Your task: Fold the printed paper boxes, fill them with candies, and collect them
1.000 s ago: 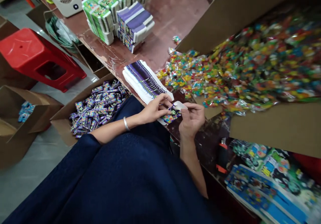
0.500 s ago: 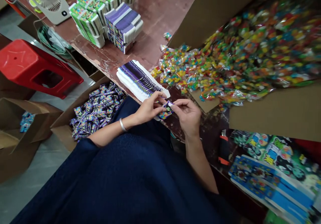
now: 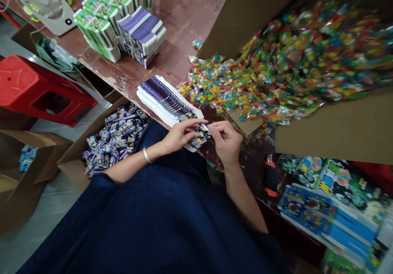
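Observation:
A small purple printed candy box [image 3: 201, 137] is held between my two hands at the table's near edge. My left hand [image 3: 183, 135], a silver bangle on its wrist, has its fingers closed on the box's left side. My right hand [image 3: 226, 140] pinches the box's upper right end between thumb and forefinger. Just beyond my left hand lies a fanned row of flat purple-and-white cartons [image 3: 166, 99]. A heap of clear sachets of colourful candy [image 3: 215, 81] spills towards my hands from a tipped cardboard box [image 3: 337, 131].
Banded stacks of purple cartons [image 3: 141, 32] and green cartons [image 3: 100, 30] stand further back, near a white fan [image 3: 43, 2]. A box of filled purple packs [image 3: 113, 139] sits below left, near a red stool [image 3: 37, 86]. A black-and-orange cutter [image 3: 271, 178] and blue printed sheets [image 3: 325, 216] lie right.
My left fingers have stretched further along the top of the candy box, and more of its printed face shows. The whole view has shifted slightly.

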Tool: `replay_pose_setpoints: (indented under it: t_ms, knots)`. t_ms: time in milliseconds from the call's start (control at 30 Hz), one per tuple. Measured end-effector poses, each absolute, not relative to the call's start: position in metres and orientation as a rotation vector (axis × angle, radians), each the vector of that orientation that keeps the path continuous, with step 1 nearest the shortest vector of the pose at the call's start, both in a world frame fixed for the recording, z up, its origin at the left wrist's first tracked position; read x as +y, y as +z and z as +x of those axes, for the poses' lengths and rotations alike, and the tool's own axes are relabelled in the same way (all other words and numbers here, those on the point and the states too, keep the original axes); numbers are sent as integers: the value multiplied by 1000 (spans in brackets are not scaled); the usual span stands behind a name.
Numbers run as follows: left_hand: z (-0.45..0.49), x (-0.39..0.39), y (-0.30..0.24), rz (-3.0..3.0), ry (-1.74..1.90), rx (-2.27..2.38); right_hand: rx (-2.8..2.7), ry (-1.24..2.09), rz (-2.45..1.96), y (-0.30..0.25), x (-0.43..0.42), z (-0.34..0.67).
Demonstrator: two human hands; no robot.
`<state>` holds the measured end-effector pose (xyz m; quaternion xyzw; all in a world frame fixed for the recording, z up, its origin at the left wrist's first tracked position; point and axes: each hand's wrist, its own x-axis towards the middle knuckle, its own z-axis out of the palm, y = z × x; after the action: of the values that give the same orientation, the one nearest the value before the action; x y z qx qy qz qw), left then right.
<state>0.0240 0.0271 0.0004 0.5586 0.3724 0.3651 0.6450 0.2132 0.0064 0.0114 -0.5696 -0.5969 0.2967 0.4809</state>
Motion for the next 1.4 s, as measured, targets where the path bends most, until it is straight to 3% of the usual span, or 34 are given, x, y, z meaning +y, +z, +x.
replay_pose_setpoints:
  t_ms: [300,467,700,867,1033,1200,1400]
  knots:
    - [28,30,-1,1189,730,853,-1449,793,-1490,-13,1,250]
    - [24,28,-2,1197,675,957,-1184,237,-1981,-39,40,334]
    - [19,31,-1,983,507,791,-1162,265,-2192,-53,80,361]
    - [24,42,-11,1043,639,814,-1042,326,-2019,-48,68,359]
    - [37,40,-17,1196,631,864,-1088,485,-1634,-5,36,315]
    - [48,38,-11,1333,633,860,-1260,522,-1552,39,21,254]
    - [48,34,-4,1250,796,804,-1593,369,-1587,40,24,237]
